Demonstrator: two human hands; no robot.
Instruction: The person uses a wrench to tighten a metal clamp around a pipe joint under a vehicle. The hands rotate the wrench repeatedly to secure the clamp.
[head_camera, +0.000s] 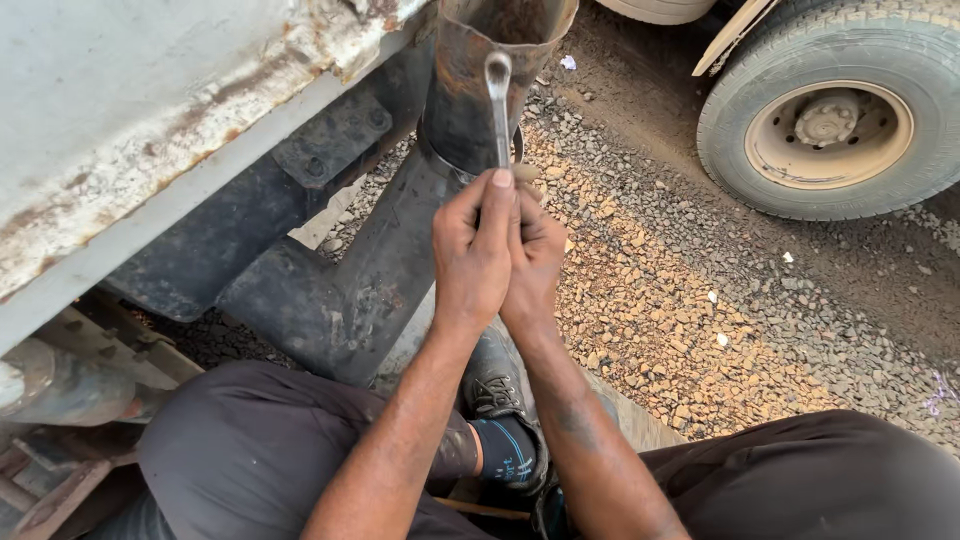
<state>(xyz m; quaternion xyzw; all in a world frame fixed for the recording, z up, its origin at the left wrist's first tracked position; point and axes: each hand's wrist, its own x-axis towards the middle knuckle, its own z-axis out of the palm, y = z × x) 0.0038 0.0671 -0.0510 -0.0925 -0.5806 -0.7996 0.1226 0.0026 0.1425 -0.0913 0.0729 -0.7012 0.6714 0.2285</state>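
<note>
Between the bent knees, above a black shoe (497, 385), the left hand (472, 262) and right hand (535, 262) press together, fingers (497, 205) curled tight around the lower end of a shiny wrench (498, 105). Its ring end rests against the rusty pipe (470, 95) beyond, beside the vehicle's rusted body panel (130, 110). Farther off, across the gravel (660, 300), stands a tyre (835, 110).

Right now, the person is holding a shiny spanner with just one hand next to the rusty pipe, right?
Not quite. The head view shows both hands, left hand and right hand, clasped together on the shiny spanner, which points up beside the rusty pipe.
</note>
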